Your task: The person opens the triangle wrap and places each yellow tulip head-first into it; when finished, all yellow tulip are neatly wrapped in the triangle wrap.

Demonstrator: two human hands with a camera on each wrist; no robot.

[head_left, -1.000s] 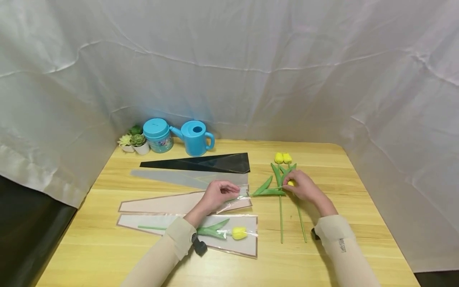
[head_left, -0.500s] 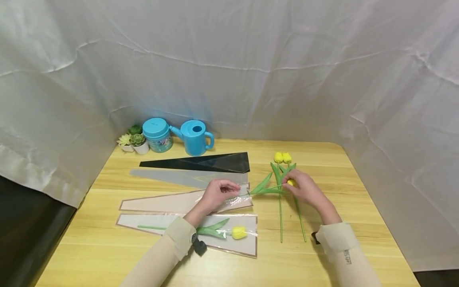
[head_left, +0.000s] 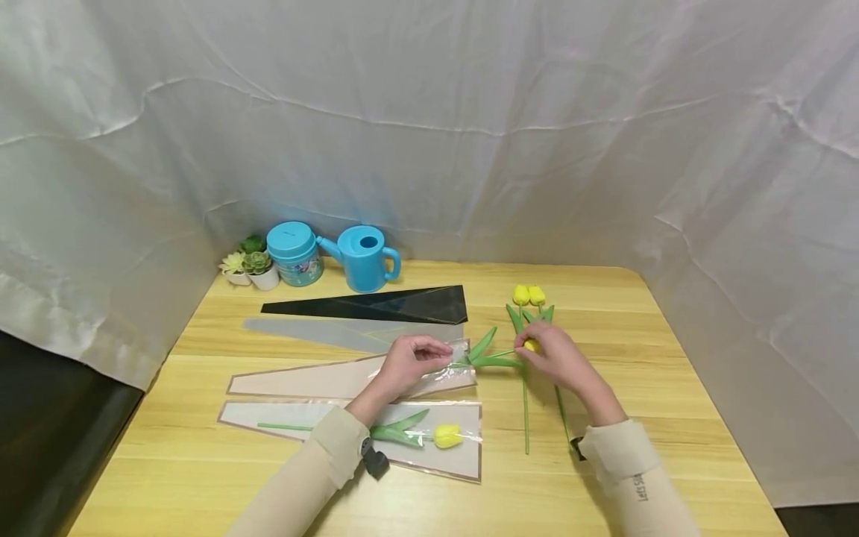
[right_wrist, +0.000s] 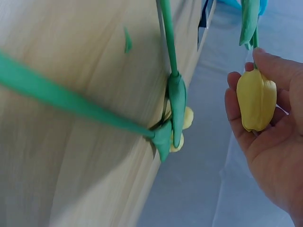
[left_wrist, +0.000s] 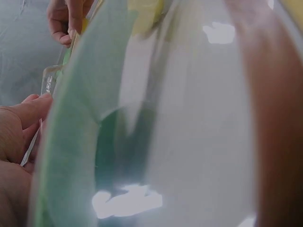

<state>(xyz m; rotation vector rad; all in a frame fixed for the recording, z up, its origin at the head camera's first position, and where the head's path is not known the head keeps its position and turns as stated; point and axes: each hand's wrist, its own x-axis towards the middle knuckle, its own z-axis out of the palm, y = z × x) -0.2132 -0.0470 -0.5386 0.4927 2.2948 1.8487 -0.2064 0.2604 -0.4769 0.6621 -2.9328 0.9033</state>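
Note:
My right hand [head_left: 558,356] pinches an artificial tulip by the stem, just under its yellow head [right_wrist: 257,100], which lies against the palm. The tulip's green leaves [head_left: 495,362] stand at the wide mouth of a clear-fronted flower sleeve [head_left: 302,378], and its lower stem is inside. At that mouth my left hand [head_left: 412,367] pinches the sleeve's film edge, thumb on it in the left wrist view. Nearer me lies a second sleeve [head_left: 470,464] with a yellow tulip [head_left: 447,435] inside, partly under the left forearm.
Two loose tulips [head_left: 526,418] lie on the wooden table [head_left: 644,343] beneath the right hand, heads away from me. Beyond the sleeves are a grey sleeve [head_left: 315,332] and a black sleeve [head_left: 362,304]. A blue watering can [head_left: 365,265], a jar [head_left: 295,257] and potted succulents [head_left: 262,268] stand back left.
The right hand has moved left with the tulip, and the stem has slid further into the sleeve, bringing the leaves to its mouth. My left hand has stayed almost in place.

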